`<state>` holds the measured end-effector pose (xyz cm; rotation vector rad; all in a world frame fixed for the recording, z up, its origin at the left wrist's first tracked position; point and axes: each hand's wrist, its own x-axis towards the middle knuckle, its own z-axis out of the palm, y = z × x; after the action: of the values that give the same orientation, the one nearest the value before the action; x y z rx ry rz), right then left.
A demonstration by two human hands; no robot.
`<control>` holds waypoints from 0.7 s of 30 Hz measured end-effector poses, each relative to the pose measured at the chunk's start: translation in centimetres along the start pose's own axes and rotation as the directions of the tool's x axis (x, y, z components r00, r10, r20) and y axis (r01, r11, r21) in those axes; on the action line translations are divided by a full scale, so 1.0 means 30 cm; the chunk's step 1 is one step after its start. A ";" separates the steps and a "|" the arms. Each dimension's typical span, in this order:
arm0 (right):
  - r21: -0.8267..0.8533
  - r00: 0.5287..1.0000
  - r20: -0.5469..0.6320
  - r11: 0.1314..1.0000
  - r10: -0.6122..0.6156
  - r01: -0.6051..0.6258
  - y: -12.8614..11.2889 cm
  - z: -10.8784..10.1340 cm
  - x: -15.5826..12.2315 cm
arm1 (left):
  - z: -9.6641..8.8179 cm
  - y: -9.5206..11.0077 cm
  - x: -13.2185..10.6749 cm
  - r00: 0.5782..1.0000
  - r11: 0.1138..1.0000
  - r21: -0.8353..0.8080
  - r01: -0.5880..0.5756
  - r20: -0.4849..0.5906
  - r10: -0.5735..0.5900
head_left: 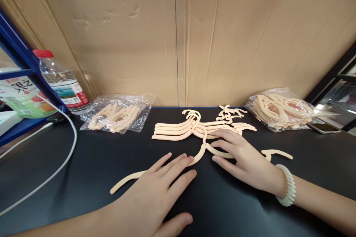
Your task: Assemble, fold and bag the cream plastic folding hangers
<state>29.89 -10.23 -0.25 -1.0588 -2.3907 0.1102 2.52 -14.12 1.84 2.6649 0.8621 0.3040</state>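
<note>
A cream plastic hanger point(200, 153) lies flat on the black table point(97, 163), its arms spread left and right. My left hand point(158, 189) rests open on its left arm, fingers stretched flat. My right hand point(244, 159), with a white coiled band on the wrist, lies open over its right arm near the hook. Just behind them is a stack of several more cream hangers point(178, 129), and a few loose ones point(230, 113) lie further back.
A clear bag of hangers point(118, 113) sits at the back left, another fuller bag point(280, 107) at the back right. A water bottle point(62, 81), a blue shelf frame point(19, 59) and a white cable point(66, 155) are at left. Cardboard wall point(178, 33) stands behind. A phone point(324, 127) lies at right.
</note>
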 end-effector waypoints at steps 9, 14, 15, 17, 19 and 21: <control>0.020 0.990 0.143 1.000 0.008 -0.011 0.042 -0.018 0.009 | 0.009 -0.014 -0.017 1.000 0.999 -0.041 -0.026 -0.010 0.026; 0.046 0.985 0.171 0.999 0.002 -0.010 0.048 -0.018 0.036 | 0.002 -0.040 -0.007 0.996 0.992 -0.087 -0.093 -0.011 0.092; 0.044 0.983 0.182 0.999 0.005 -0.013 0.050 -0.015 0.044 | -0.005 -0.048 -0.002 0.994 0.990 -0.092 -0.108 -0.001 0.109; 0.037 0.980 0.197 0.999 0.010 -0.018 0.058 -0.008 0.060 | -0.019 -0.067 0.009 0.992 0.988 -0.095 -0.123 0.011 0.124; 0.034 0.980 0.196 0.999 0.011 -0.018 0.065 -0.001 0.076 | -0.032 -0.089 0.020 0.992 0.989 -0.090 -0.121 0.020 0.123; 0.040 0.983 0.182 0.999 -0.003 -0.004 0.072 0.005 0.090 | -0.040 -0.112 0.027 0.991 0.988 -0.083 -0.129 0.020 0.131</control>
<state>29.74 -6.82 0.17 -1.0713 -2.5396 0.2649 1.03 -10.78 1.80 2.6473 0.6550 0.3276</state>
